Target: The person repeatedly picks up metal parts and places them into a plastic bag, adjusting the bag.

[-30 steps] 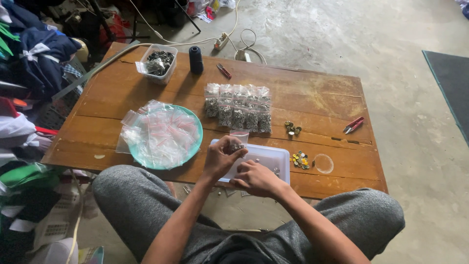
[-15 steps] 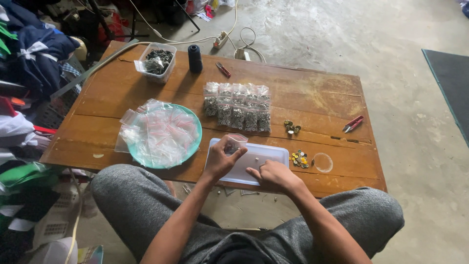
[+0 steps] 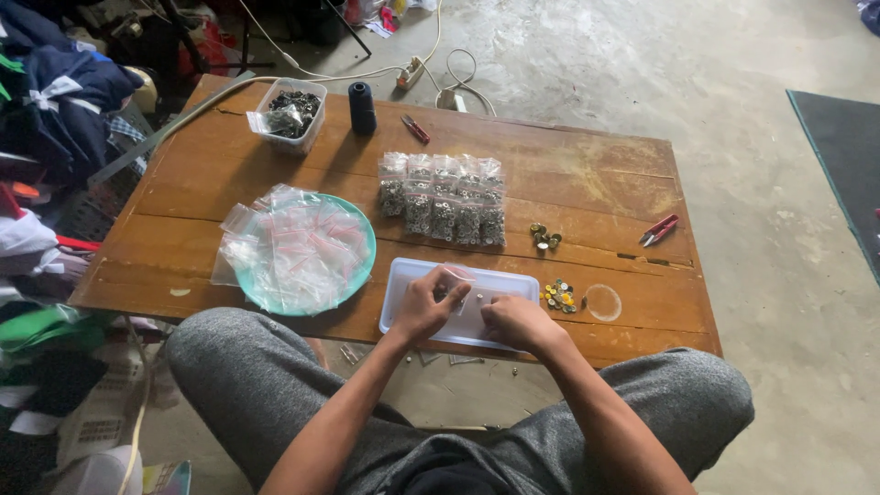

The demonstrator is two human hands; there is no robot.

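Note:
A white plastic tray [image 3: 400,286] lies at the near edge of the wooden table [image 3: 587,183], and both my hands are over it. My left hand [image 3: 429,304] pinches a small clear zip bag [image 3: 458,273] above the tray's middle. My right hand [image 3: 515,321] rests knuckles up on the tray's right part. Its fingers are curled down onto the tray, and whatever lies under them is hidden. A small pile of coloured buttons [image 3: 557,295] sits just right of the tray.
A turquoise plate [image 3: 367,268] heaped with empty clear bags is to the left. Rows of filled bags [image 3: 445,197] lie behind the tray. Farther back are a clear tub of dark metal parts [image 3: 291,112], a dark thread spool [image 3: 361,106] and red snips [image 3: 660,229]. Clothes are piled at left.
My right hand has slid a little to the right across the tray, away from my left hand. My left hand stays in place with the small bag.

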